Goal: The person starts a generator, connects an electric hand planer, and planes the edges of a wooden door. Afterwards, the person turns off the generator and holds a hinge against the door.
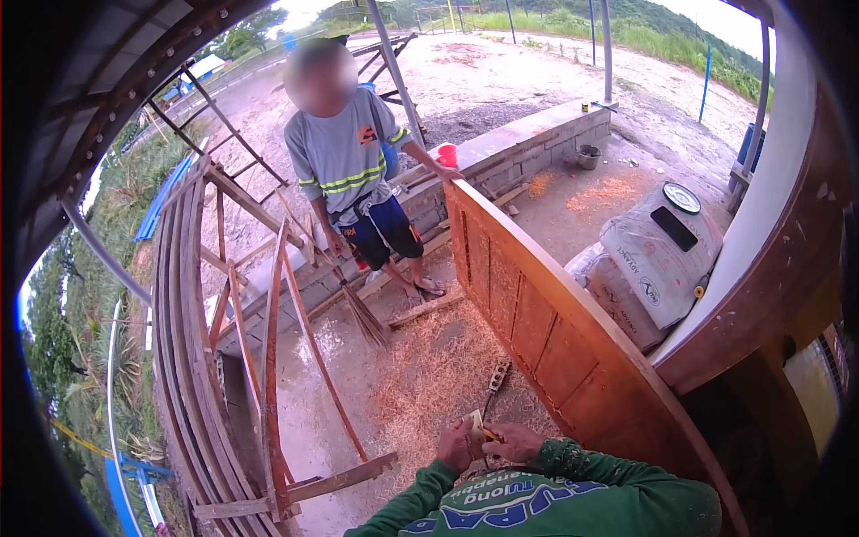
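My left hand (455,446) is closed around a small pale flat piece (475,420) in front of my chest. Close beside it, my right hand (517,444) pinches a thin yellow stick-like thing (490,435) against or near that piece; its exact kind is too small to make out. Just beyond my hands, a power strip (497,374) on a dark cord lies among wood shavings. To the right, a brown panelled wooden door (537,336) stands on its long edge. A co-worker in a grey shirt rests a hand (449,174) on its far end.
Wood shavings (429,358) cover the concrete floor. At left stands a rack of long boards (183,340) with slanted props. The co-worker's other side has a stick broom (362,318). A low block wall (528,148) runs behind. Stacked cement bags (658,259) carry a phone and a round dial.
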`<state>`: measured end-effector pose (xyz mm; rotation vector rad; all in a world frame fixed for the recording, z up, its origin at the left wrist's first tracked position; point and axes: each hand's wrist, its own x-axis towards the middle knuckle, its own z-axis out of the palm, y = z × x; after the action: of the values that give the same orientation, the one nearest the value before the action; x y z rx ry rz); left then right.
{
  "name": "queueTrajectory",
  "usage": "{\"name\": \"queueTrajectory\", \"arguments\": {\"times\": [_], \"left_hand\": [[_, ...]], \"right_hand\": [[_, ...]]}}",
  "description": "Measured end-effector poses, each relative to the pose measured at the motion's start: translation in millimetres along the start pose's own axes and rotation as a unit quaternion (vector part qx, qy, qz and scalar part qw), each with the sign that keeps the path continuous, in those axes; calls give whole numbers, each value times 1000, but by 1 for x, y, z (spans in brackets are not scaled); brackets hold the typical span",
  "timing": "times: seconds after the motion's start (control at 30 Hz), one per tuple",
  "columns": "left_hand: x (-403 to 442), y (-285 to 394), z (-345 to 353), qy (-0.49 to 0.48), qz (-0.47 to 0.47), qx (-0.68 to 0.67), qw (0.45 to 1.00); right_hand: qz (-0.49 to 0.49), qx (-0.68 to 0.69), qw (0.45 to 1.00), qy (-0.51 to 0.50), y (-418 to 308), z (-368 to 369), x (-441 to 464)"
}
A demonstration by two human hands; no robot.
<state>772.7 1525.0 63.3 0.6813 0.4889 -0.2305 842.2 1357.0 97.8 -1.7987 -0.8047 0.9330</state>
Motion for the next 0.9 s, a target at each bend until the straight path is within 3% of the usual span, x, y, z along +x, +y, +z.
{"name": "queueTrajectory", "arguments": {"times": [0.1,0.23,0.33,0.43,0.53,0.63,0.8,0.9], "left_hand": [[11,-12,-17,-2,43,80,996],[0,-3,-3,-5,25,19,1000],[-4,0,4,6,31,7,999],[-1,-2,2,21,49,42,998],[-1,-2,-1,24,57,73,995],[-6,4,6,40,62,114,991],[-4,-1,-5,52,120,105,986],[-13,6,-5,35,102,80,991]], "right_hand": [[-8,33,999,-15,0,-2,2],[24,140,990,-13,-3,-2,2],[-21,309,950,31,35,24,15],[-35,268,961,64,46,33,22],[68,402,913,-12,19,20,10],[104,472,875,-16,19,24,9],[83,494,864,-51,50,27,19],[79,495,863,-59,76,26,22]]}}
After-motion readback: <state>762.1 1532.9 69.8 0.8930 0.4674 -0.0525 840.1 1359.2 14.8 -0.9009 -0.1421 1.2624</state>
